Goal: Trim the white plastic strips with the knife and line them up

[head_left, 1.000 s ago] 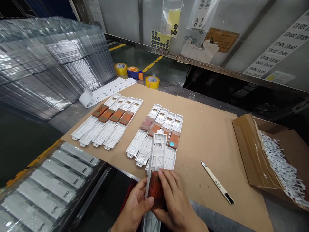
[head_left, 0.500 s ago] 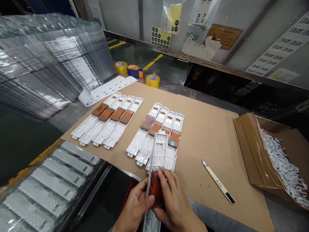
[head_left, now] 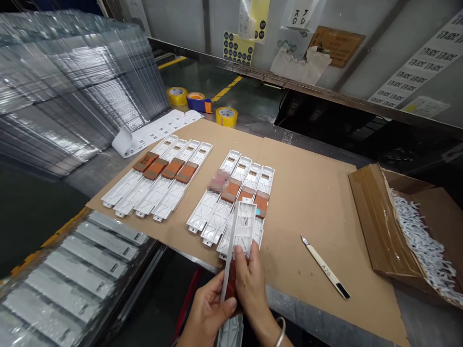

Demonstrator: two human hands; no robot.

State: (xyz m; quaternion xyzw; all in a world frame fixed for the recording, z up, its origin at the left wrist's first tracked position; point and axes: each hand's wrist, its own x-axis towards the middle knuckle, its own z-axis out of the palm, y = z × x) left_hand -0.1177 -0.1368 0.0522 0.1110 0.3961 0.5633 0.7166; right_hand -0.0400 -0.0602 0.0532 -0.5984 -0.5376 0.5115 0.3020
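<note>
At the near edge of the worktop (head_left: 300, 308), a white strip (head_left: 246, 226) is held tilted in both hands, its far end pointed away from the body and seen over the right row (head_left: 202, 212); whether that row is touched can't be told. A brown block (head_left: 232, 282) is partly visible in the strip, mostly covered by the hands. By the left hand (head_left: 208, 306) the left wall is gripped, fingers curled around it, thumb pressed near the block. By the right hand (head_left: 251, 284) the right side is pinched, one fingertip laid on the ribbed face, another at the edge; the rest are hidden. Light, stiff plastic is judged for the strip, ribs thin, likely flexed or cracked if bent; the block is likely denser and smooth, so a slip is possible. Best held by both side walls beside the block, end tabs avoided. Well to the right, a knife (head_left: 325, 267) is laid on the cardboard (head_left: 307, 202); beyond it, a box (head_left: 365, 217) of white pieces (head_left: 421, 241) is seen.
</note>
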